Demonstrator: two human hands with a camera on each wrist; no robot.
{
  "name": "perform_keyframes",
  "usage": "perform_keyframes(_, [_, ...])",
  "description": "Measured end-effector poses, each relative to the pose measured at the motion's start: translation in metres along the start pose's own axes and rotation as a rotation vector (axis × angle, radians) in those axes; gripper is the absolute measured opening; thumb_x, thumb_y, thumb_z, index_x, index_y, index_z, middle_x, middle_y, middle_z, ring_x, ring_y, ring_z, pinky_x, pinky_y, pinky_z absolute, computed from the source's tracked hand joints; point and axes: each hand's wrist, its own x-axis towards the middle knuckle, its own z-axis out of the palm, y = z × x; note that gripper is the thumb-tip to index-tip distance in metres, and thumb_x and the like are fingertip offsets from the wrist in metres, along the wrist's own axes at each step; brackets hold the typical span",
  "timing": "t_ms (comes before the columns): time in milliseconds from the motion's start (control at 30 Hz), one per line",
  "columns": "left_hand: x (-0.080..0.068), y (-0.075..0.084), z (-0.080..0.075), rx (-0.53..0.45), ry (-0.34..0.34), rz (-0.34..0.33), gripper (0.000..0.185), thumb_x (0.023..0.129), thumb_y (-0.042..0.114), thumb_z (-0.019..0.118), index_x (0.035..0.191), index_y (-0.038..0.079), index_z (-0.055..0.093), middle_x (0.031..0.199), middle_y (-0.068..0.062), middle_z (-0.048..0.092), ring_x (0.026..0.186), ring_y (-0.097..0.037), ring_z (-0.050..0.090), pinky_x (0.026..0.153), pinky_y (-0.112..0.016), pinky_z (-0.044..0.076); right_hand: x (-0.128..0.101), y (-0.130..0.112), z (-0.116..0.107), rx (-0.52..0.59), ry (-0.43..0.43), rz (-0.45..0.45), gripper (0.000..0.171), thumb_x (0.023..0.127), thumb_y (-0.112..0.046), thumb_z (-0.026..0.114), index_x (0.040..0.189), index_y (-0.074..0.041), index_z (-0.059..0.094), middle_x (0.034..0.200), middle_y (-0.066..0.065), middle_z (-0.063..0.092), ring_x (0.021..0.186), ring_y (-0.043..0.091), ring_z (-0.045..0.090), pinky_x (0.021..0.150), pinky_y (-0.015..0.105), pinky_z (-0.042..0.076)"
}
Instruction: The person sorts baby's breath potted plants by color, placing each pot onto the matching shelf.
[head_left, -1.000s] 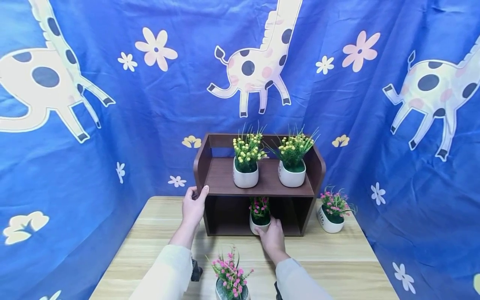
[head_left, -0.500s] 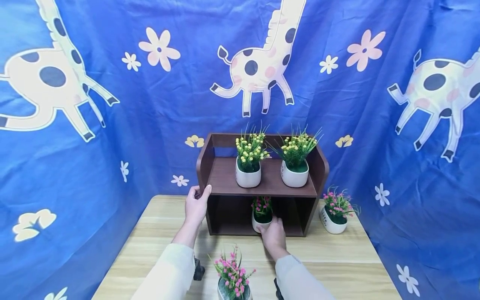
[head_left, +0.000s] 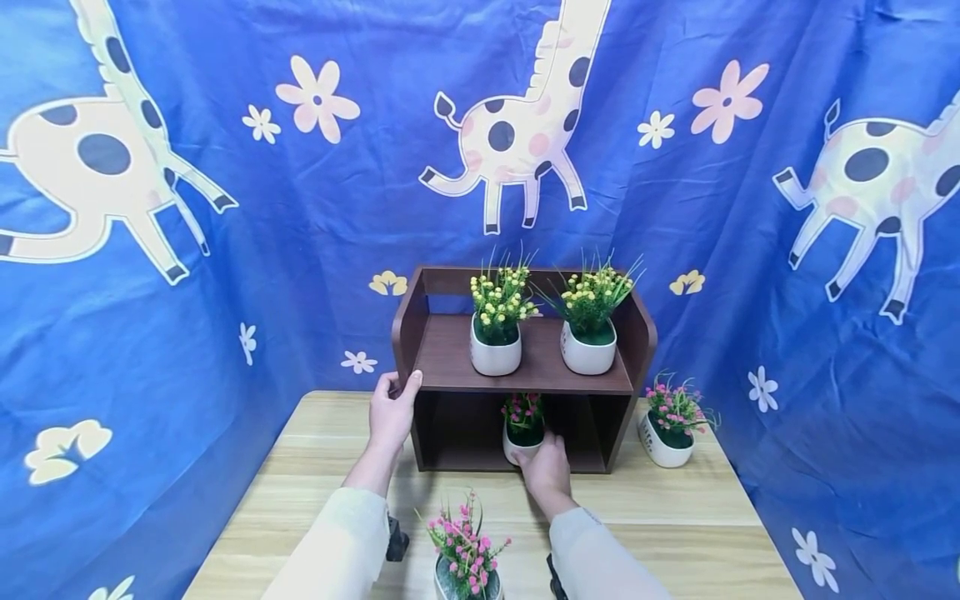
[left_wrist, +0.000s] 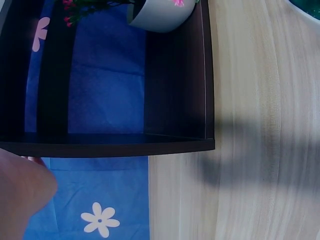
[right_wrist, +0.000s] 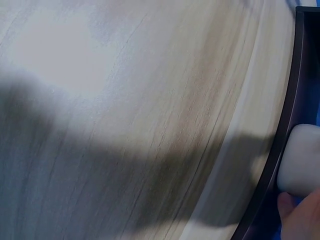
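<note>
A dark brown two-level shelf (head_left: 525, 379) stands on the wooden table (head_left: 315, 467). My left hand (head_left: 392, 412) grips the shelf's left side panel, thumb on the outside. My right hand (head_left: 546, 468) holds a white pot of pink flowers (head_left: 521, 429) inside the lower compartment. The pot's white side (right_wrist: 300, 167) shows in the right wrist view with my fingertips (right_wrist: 300, 217) against it. Two white pots with yellow flowers (head_left: 497, 333) (head_left: 589, 329) stand on the upper level. In the left wrist view the shelf (left_wrist: 125, 100) is seen from its left side with the pot (left_wrist: 160, 15) inside.
Another pink-flower pot (head_left: 669, 425) stands on the table right of the shelf. A third pink-flower pot (head_left: 465, 558) sits at the near edge between my forearms. A blue cloth with giraffes and flowers (head_left: 225, 208) hangs behind and beside the table.
My hands keep their holds on the shelf side and the pot. Only the view has shifted slightly since a second ago.
</note>
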Motion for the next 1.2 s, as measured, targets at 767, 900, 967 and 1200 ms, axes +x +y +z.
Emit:
perform_keyframes(767, [0.000, 0.001, 0.002, 0.004, -0.012, -0.007, 0.040, 0.103, 0.042, 0.074, 0.120, 0.008, 0.064, 0.105, 0.005, 0.069, 0.102, -0.011, 0.058, 0.096, -0.029, 0.044, -0.017, -0.041, -0.046, 0.076, 0.048, -0.007, 0.087, 0.078, -0.037, 0.095, 0.144, 0.002, 0.056, 0.122, 0.025, 0.063, 0.107, 0.046, 0.068, 0.095, 0.061, 0.058])
perform_keyframes(900, [0.000, 0.001, 0.000, 0.012, -0.013, -0.006, 0.041, 0.103, 0.043, 0.074, 0.121, 0.007, 0.064, 0.109, 0.001, 0.070, 0.104, -0.013, 0.057, 0.098, -0.031, 0.044, -0.027, -0.060, -0.062, 0.093, 0.024, 0.039, 0.086, 0.079, -0.032, 0.094, 0.147, 0.004, 0.055, 0.130, 0.027, 0.064, 0.116, 0.050, 0.067, 0.102, 0.063, 0.055])
perform_keyframes(967, [0.000, 0.001, 0.000, 0.017, -0.017, -0.006, 0.042, 0.104, 0.043, 0.073, 0.122, 0.007, 0.063, 0.111, -0.001, 0.070, 0.105, -0.015, 0.057, 0.099, -0.032, 0.044, -0.029, -0.063, -0.066, 0.079, 0.018, 0.050, 0.085, 0.080, -0.033, 0.094, 0.148, 0.001, 0.056, 0.132, 0.026, 0.064, 0.120, 0.048, 0.067, 0.105, 0.061, 0.055])
perform_keyframes(1200, [-0.001, 0.002, -0.001, 0.015, -0.028, -0.016, 0.044, 0.104, 0.047, 0.072, 0.123, 0.008, 0.062, 0.114, -0.002, 0.069, 0.105, -0.014, 0.056, 0.099, -0.031, 0.043, -0.037, -0.059, -0.075, 0.134, 0.007, 0.054, 0.085, 0.083, -0.032, 0.094, 0.152, -0.001, 0.056, 0.137, 0.022, 0.064, 0.128, 0.044, 0.065, 0.111, 0.057, 0.054])
